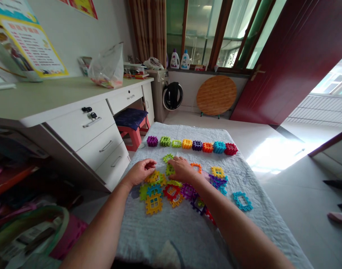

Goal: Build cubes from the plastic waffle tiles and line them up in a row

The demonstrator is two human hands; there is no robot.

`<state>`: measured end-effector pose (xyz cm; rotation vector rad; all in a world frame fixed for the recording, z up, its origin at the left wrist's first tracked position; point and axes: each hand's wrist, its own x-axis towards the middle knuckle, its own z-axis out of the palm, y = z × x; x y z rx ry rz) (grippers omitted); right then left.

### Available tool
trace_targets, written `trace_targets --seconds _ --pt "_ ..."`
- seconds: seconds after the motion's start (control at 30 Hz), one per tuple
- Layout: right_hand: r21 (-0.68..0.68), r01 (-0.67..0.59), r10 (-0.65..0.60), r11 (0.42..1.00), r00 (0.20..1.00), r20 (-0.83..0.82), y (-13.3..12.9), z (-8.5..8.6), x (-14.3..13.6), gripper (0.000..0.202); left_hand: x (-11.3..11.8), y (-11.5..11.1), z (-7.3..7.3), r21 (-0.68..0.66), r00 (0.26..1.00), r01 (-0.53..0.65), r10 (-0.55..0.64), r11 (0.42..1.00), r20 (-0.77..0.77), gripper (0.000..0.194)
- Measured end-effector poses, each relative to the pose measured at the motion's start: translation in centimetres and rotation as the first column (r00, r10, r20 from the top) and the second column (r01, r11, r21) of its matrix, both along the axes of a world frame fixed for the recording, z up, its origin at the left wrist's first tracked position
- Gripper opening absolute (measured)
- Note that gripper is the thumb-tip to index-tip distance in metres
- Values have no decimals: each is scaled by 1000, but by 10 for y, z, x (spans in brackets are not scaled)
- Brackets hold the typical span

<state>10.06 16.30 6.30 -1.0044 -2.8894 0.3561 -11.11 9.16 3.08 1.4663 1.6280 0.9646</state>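
Observation:
Colourful square interlocking plastic tiles with notched edges lie in a loose spread on the cloth-covered table. My left hand [141, 172] hovers at the left edge of the spread, loosely curled, with a small gap between thumb and fingers and nothing visible in it. Right beside it are yellow tiles [153, 177]. My right hand [182, 170] reaches down with its fingers bent over a green tile [170, 170], partly hiding it. Just beyond lies another green tile [168, 158]. Nearer to me are a yellow tile [154, 204], a red tile [171, 192] and a purple tile [188, 191].
Along the far side runs a row of tile stacks sorted by colour, from a purple stack [152, 141] to a red stack [231, 149]. A blue tile [243, 201] lies apart at right. Left stands a desk [75, 93] with a plastic bag [107, 67]; a stool [133, 119] is beneath.

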Motion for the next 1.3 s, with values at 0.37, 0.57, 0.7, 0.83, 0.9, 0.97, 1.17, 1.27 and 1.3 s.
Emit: trace_targets --seconds 0.37,0.57,0.7,0.83,0.9,0.97,1.17,1.27,1.3 --pt "40 152 -149 987 986 -69 28 0 11 60 -2 4 -10 35 999 -16 17 999 -35 38" --pt "39 295 -294 955 956 -26 60 -12 17 60 0 5 -9 49 998 -38 41 998 -55 35" --pt "38 281 -282 959 959 35 64 -12 17 62 0 5 -9 53 997 -36 39 998 -61 35" --pt "81 253 -262 964 956 133 65 -2 13 55 0 5 -9 46 997 -35 38 998 -61 34" --pt "92 257 -270 962 945 184 65 0 10 50 0 4 -9 44 998 -37 39 998 -53 34" --pt "98 275 -290 957 934 210 66 0 6 46 0 4 -8 40 998 -35 37 999 -44 34" --pt "115 272 -292 955 932 217 68 4 -1 44 1 4 -5 30 999 -38 39 999 -30 33" --pt "159 231 -256 960 954 157 77 14 -4 45 0 4 -6 11 999 -36 36 999 -12 35" --pt "180 220 -244 959 962 126 81 17 -6 44 0 4 -6 8 999 -36 36 999 -4 35"
